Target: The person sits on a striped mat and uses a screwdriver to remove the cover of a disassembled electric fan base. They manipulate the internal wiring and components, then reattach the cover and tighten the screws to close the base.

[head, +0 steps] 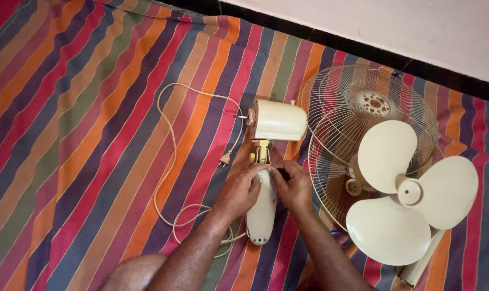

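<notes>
At the lower middle of the frame, the cream fan body (262,207) lies on the striped cloth (83,134), its motor housing (279,120) pointing to the top of the frame. Both hands close around its neck: the left hand (239,191) wraps the stem, the right hand (294,186) pinches something small and dark there, too small to tell.

With the housing unsupported, a hard twist could roll the body or let that small piece drop into the cloth's stripes. The loose cord (166,161) loops at left, its plug (226,158) free; an elbow could snag it.

At right, three-bladed propeller (411,194) rests on the wire guards (357,124), liable to slide. No packages, labels or signs show.
</notes>
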